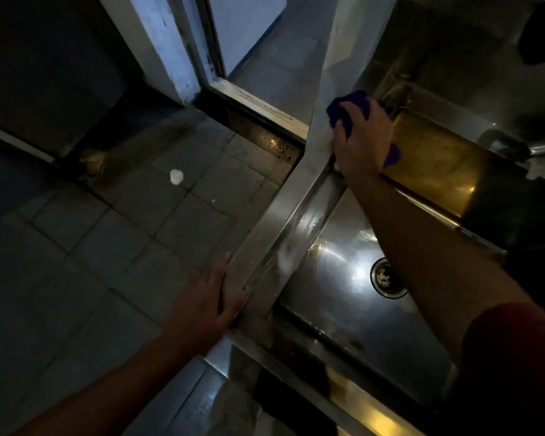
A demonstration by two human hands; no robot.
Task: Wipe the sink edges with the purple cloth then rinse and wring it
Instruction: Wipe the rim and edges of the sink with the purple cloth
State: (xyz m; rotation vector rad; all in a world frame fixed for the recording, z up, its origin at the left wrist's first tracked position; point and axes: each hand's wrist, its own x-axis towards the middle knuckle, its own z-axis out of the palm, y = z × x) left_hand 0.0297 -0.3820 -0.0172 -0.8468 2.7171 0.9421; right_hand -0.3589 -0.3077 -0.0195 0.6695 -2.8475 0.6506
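Dim light, head view looking down over a stainless steel sink. Right hand reaches across the basin to the far left corner of the rim, fingers curled over a bunched purple cloth and pressing it down onto the steel edge; cloth pokes out beyond the fingertips and a small fold shows again at the heel of the hand. A dark red sleeve covers that upper arm. Left hand lies flat on the outer left rim of the sink, nearer the camera, fingers straight and together, thumb over the top of the edge, holding nothing. Rim between the two hands shows wet streaks and glare. Round drain sits in the basin floor, partly behind the right forearm. A second basin beyond a divider glows yellowish. Curved metal faucet at the right edge, only partly in view. To the left, grey floor tiles with a small white blob on them, and a door frame above.
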